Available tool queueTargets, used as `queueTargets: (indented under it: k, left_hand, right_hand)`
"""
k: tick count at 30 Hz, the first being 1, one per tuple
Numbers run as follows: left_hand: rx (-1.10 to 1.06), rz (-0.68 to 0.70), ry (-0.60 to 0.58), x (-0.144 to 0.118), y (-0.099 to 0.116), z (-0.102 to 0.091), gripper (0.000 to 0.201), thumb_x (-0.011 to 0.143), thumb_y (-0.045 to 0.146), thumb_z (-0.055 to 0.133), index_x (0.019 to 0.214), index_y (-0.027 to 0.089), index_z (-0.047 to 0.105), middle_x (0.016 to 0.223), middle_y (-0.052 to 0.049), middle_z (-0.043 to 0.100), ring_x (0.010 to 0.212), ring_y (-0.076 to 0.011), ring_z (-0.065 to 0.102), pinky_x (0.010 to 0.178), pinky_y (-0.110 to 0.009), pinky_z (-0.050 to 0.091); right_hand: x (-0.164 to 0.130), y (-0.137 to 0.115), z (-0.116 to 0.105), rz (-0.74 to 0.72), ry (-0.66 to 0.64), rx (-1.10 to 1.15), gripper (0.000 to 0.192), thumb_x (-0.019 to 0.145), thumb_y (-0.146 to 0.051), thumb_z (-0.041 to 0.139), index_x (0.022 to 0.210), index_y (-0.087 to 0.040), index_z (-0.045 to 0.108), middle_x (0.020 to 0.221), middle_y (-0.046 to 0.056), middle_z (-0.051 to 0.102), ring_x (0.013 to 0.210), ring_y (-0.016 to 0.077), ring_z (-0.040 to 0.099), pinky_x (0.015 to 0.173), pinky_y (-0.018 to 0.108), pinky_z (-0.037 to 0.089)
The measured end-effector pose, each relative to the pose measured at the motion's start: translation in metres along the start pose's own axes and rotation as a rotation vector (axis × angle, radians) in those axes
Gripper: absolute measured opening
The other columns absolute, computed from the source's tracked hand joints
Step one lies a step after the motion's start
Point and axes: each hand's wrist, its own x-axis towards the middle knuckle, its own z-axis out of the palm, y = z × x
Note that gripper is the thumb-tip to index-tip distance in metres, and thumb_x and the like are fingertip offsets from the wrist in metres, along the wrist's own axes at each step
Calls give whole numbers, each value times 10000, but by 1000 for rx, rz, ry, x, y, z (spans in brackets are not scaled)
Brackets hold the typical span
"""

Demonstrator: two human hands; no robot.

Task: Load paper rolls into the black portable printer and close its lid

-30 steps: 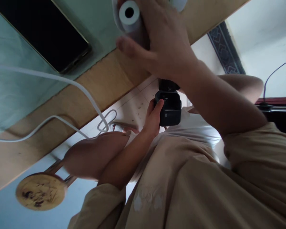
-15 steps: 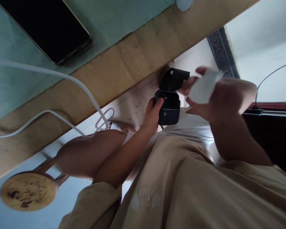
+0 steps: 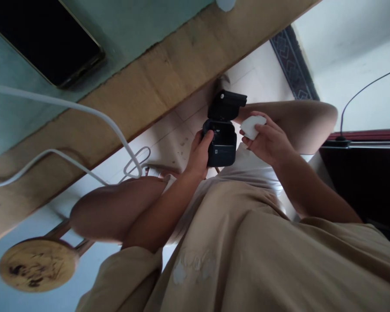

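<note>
My left hand (image 3: pixel 197 155) grips a small black case (image 3: pixel 225 156) over my lap, with the thumb on its rim. The hinged lid (image 3: pixel 226 104) of the case stands open on the far side, and its dark inside faces up. What lies inside is too dark to make out. Just to the right, my right hand (image 3: pixel 271 141) pinches a white tissue (image 3: pixel 252 126), folded small, between thumb and fingers. It is close to the case but apart from it.
A wooden table edge (image 3: pixel 162 69) runs diagonally across, with a black phone (image 3: pixel 45 39) on its green top. A white cable (image 3: pixel 94 113) loops over the edge. A round wooden stool (image 3: pixel 39 264) is at lower left, and a dark panel (image 3: pixel 354 177) at right.
My right hand has come left and nearer the case. The tissue looks smaller and more folded than before. The left hand keeps its grip; the whole view has shifted slightly.
</note>
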Motion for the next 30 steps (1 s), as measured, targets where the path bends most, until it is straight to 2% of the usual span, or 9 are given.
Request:
queueTargets:
  k: [4,7,9,12,15,18,22,24,30]
  left_hand:
    - [1,3,-5,0,-1,-1,410,772,513,856,973,216,658,840,20,707,811,-162,706,789,-295,578]
    - [0,-9,-6,-1,0,-1,385,791,497,850,969,215,657,838,14,705,815,-163,694,807,-309,582]
    - [-2,-13,-11,-2,0,-1,377,800,488,850,980,217,660,855,6,712,837,-170,698,811,-311,578]
    - [4,-8,-24,-2,0,-1,385,807,499,839,1000,217,661,873,1,713,854,-176,703,791,-305,566]
    - [26,-5,-53,-1,0,-2,387,820,500,821,1033,220,660,895,1,708,903,-180,709,827,-304,558]
    - [63,24,-90,-1,-1,-4,397,803,453,844,1071,224,661,955,1,710,953,-170,695,887,-298,545]
    - [121,73,-109,1,-5,-8,392,797,423,850,1092,236,673,1034,-6,709,994,-163,672,916,-291,534]
    - [149,91,-119,2,-7,-10,401,796,433,853,1103,241,680,1078,-14,716,1056,-180,677,950,-304,540]
    - [154,57,-138,1,-6,-12,414,822,493,810,1126,251,665,1076,-17,721,1080,-210,689,975,-341,558]
  right_hand:
    - [2,5,-1,8,38,20,520,727,-389,845,1193,-356,615,996,-51,723,923,133,739,758,271,626]
    - [5,8,-4,5,60,-12,474,739,-486,778,1153,-325,611,1015,-28,724,1000,162,745,727,277,623]
    - [5,7,-4,-26,76,-67,442,746,-504,750,1115,-308,607,1026,-16,720,973,159,738,665,255,595]
    - [0,5,3,-109,89,-213,452,732,-314,757,1156,-323,601,962,-29,705,845,137,710,647,250,573]
    - [-9,-1,15,-250,86,-417,551,719,-171,735,1236,-327,629,1023,-7,714,880,158,703,795,329,622]
    - [-15,-5,26,-513,61,-761,558,747,-158,742,1273,-320,650,1205,46,718,1056,222,698,961,419,625]
    - [-11,1,28,-861,77,-1311,428,855,-227,667,1279,-260,620,1195,86,757,994,237,728,872,418,632]
    - [-6,6,27,-914,91,-1355,363,850,-241,668,1212,-230,641,1124,73,777,926,237,737,813,404,613]
    - [0,12,24,-1075,79,-1325,53,939,-254,670,972,-235,706,995,33,794,940,203,739,826,360,535]
